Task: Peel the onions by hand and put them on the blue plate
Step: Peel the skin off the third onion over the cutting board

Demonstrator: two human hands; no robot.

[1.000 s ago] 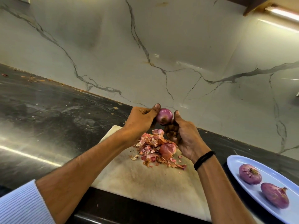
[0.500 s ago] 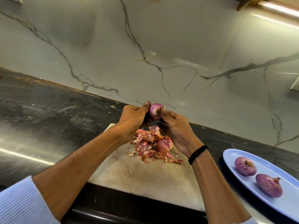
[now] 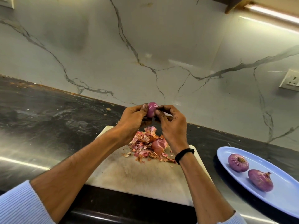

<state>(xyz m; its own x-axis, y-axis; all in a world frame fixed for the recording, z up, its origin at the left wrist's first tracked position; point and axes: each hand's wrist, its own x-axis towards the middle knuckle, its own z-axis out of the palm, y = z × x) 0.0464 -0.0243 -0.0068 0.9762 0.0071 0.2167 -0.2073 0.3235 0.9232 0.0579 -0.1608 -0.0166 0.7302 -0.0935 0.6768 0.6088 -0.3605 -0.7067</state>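
A dark, glossy worktop (image 3: 48,126) runs across the middle of the frame, with a worn, stained white cutting board (image 3: 137,180) lying on it at lower centre. Behind it a pale, grey-veined marble wall (image 3: 161,38) fills the upper frame. A white socket (image 3: 290,80) sits at its right edge and a light strip (image 3: 271,13) glows at upper right.

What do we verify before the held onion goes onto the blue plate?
1. Held onion gripped by left hand and right hand: ok.
2. Held onion fully peeled: cannot tell, fingers hide its sides.
3. Bare space on blue plate beside its two onions: ok.
4. Plate beside cutting board, on the right: ok.
5. Board emptied of onions: not ok, another onion lies in the peel pile.
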